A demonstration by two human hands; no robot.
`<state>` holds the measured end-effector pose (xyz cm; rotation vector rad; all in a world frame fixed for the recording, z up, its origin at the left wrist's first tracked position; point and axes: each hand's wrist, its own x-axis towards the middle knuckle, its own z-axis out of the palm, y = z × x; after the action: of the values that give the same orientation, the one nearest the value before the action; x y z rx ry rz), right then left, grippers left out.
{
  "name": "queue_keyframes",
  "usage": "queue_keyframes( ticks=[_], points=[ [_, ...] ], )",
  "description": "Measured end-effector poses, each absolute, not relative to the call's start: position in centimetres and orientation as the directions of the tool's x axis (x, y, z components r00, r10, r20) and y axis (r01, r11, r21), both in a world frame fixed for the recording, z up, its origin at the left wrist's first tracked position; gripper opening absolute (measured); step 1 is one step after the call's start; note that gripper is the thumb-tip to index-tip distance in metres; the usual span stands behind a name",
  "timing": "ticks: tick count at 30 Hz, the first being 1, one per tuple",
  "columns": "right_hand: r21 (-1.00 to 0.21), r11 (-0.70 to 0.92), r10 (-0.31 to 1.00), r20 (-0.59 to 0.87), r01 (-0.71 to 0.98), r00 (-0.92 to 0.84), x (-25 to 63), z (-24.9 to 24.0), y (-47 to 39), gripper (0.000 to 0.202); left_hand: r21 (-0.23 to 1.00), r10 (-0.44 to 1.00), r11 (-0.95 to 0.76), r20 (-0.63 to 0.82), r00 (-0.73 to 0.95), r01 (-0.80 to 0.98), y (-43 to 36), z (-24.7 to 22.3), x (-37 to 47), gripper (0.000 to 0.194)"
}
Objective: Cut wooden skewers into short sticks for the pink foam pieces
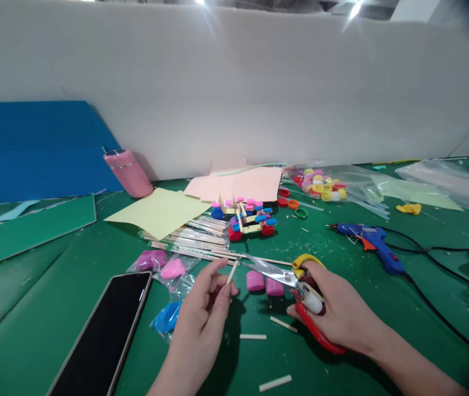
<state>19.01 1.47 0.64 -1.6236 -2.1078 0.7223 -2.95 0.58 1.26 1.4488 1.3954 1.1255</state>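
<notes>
Between the thumb and fingers of my left hand (pixel 206 313) is a short wooden stick (pixel 232 271), tilted upward. My right hand (pixel 344 305) grips scissors (pixel 273 271) with one yellow and one red handle; the blades are spread and point left, close to the stick's upper end. Cut stick pieces (pixel 253 336) lie on the green table below. Just behind the blades stand two pink caps (pixel 255 281). Farther back is a small model (pixel 249 220) of sticks with red and blue wheel-like caps.
A phone (pixel 104 335) lies at left, beside bagged clay (pixel 166 318). Bundled sticks (pixel 193 239) and yellow paper (pixel 162 212) are behind. A blue glue gun (pixel 370 242) with a trailing cord lies right. A pink bottle (pixel 129 173) and a bag of coloured caps (pixel 321 184) stand near the wall.
</notes>
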Motion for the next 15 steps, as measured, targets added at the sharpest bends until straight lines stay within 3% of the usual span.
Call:
queue_keyframes(
  ticks=[8,15],
  points=[
    [-0.591,0.207,0.958,-0.038,0.78,-0.283,18.3,1.0,1.2,0.032,0.863,0.956,-0.243,0.29,-0.04,0.443,-0.3,1.9,-2.8,0.018],
    [-0.602,0.243,0.942,-0.042,0.761,-0.334,18.1,1.4,0.6,0.032,0.614,0.838,-0.493,0.524,0.149,0.616,-0.5,1.5,-3.1,0.014]
  ],
)
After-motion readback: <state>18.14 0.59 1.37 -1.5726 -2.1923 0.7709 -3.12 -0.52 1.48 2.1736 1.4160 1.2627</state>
